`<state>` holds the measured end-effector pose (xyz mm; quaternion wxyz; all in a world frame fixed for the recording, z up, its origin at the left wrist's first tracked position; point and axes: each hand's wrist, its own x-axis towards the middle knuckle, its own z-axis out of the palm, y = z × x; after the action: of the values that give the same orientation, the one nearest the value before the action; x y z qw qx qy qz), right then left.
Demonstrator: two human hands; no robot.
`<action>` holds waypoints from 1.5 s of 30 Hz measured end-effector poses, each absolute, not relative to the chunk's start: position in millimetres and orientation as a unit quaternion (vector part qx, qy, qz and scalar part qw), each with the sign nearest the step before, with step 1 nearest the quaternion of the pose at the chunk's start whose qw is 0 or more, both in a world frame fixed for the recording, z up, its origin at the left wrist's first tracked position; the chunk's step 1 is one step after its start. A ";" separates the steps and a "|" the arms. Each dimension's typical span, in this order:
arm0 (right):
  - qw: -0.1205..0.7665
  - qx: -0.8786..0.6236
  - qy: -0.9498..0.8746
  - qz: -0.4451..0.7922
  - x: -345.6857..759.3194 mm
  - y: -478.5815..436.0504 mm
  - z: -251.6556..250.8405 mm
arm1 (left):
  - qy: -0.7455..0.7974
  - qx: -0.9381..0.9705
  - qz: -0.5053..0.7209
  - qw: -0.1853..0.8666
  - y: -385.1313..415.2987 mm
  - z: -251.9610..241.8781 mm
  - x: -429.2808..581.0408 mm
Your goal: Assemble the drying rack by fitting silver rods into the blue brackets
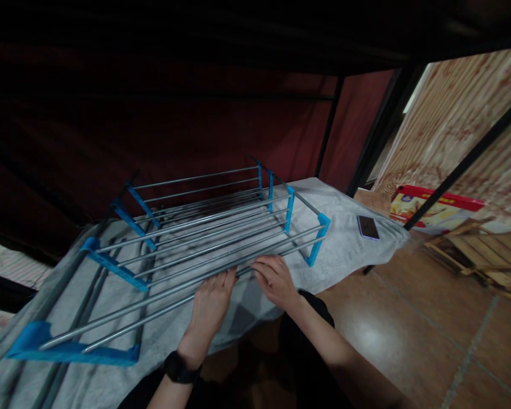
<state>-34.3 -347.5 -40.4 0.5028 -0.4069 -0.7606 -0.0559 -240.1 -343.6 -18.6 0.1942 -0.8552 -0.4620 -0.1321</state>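
A rack of silver metal tubes with blue plastic brackets at both ends lies on a grey cloth. Near the middle of its front edge, my left hand is closed around a front tube, with its fingertips pointing right. My right hand sits just to the right, fingers curled over the same front pair of tubes. A small gap separates the two hands. The undersides of my fingers are hidden, so the exact grip on each tube is hard to see. A dark watch is on my left wrist.
A phone lies on the cloth at the right. Dark metal posts and a dark red panel stand behind. On the tiled floor are a red and yellow box and a folded wooden piece.
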 end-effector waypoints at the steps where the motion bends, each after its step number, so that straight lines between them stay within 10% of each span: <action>1: 0.554 -0.438 -0.706 -0.059 -21.4 -350.6 -41.3 | -0.462 -0.854 -0.135 0.200 -342.9 -18.9 -241.9; 6: 0.732 -0.591 -0.333 -0.066 66.5 -343.0 -39.3 | -0.462 -0.846 -0.166 0.208 -341.0 -18.1 -242.7; 13: 0.632 -0.544 -0.514 0.201 129.3 -305.8 -25.7 | -0.432 -0.849 -0.190 0.239 -337.3 -20.1 -245.8; 45: 0.610 -0.528 -0.547 0.224 149.2 -288.5 -35.5 | -0.471 -0.849 -0.170 0.167 -332.0 -28.6 -252.8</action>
<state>149.2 -288.5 -35.5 0.6098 -0.5276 -0.5474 0.2240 -252.8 -332.0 -28.6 0.1671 -0.8493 -0.4711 -0.1697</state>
